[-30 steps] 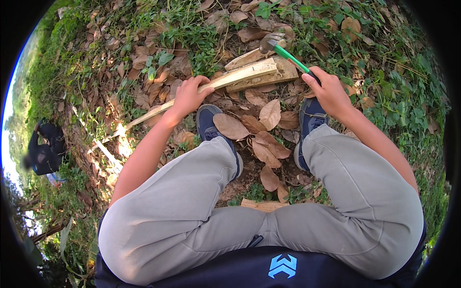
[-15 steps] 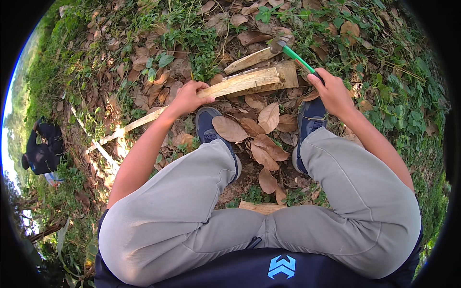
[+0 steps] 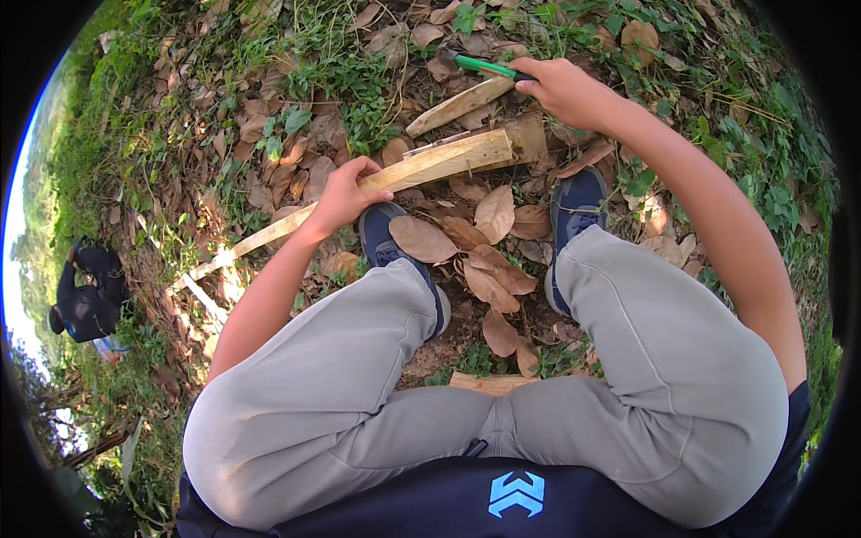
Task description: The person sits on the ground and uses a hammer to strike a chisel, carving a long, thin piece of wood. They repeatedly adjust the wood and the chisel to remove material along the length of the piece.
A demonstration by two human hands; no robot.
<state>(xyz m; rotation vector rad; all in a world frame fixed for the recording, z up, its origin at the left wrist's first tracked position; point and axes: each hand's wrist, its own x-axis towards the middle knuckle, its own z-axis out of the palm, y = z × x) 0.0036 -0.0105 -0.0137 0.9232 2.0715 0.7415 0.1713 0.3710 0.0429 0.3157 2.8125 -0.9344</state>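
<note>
A long, pale wooden strip slants from the middle of the view down to the left. My left hand grips it near its right end, fingers over the far edge and thumb on the near side. That end rests over a flat wooden block on the ground. In my right hand is a hammer with a green and black handle, its head pointing left beyond the strip. A shorter pointed stake lies just behind the strip, partly under the hammer's handle end.
My dark blue shoes stand either side of dry brown leaves. A thin second strip crosses the long one at left. Another wood piece shows beneath my legs. A person in dark clothes crouches far left.
My right hand has swung the hammer left and farther away, from above the block to beyond the pointed stake. My left hand keeps its hold, and the strip is almost unmoved.
</note>
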